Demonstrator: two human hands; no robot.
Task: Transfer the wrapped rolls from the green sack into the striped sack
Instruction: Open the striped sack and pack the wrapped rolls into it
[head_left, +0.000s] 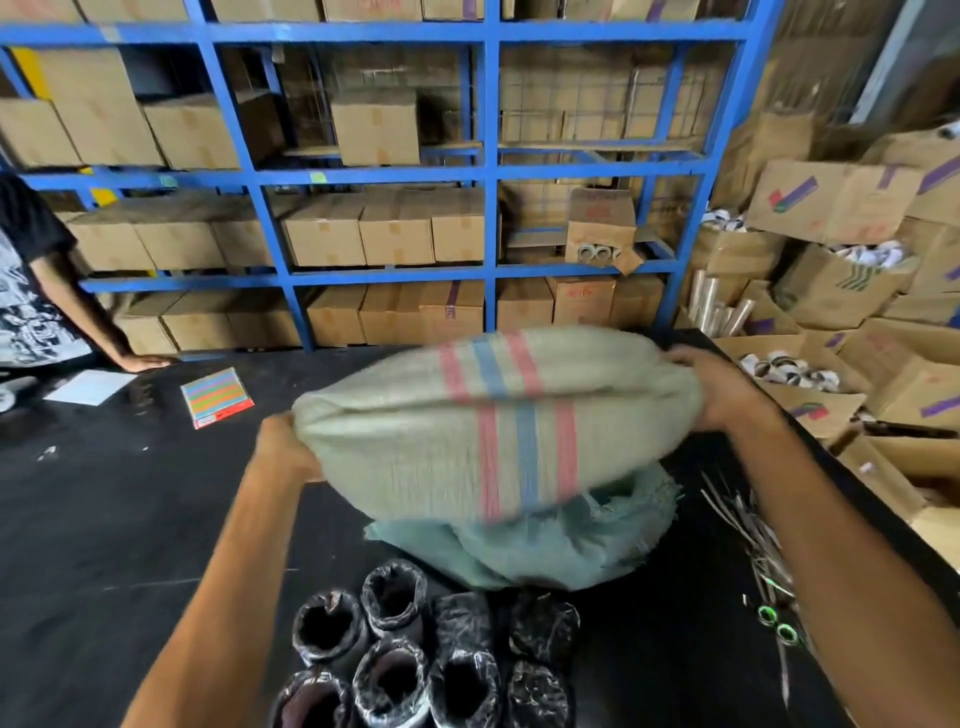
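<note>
— What do we have hold of?

— Our left hand has its fingers curled round the left end of the striped sack. Our right hand grips the right end the same way. We hold the sack sideways between them, lifted off the black table. It looks blurred.

— And under it?

— The green sack lies crumpled on the table, partly covered by the striped one. Whether it holds anything, we cannot tell.

— Where are the rolls?

— The wrapped rolls stand on end in a close cluster on the table, just in front of the green sack, between our forearms. None is in our hands.

— What else do we see?

— Green-handled scissors lie to our right among thin strips. Far left lie a striped coloured pad and a white sheet, with another person's hand resting on the table near them. Behind stands a blue rack stacked with cardboard boxes.
</note>
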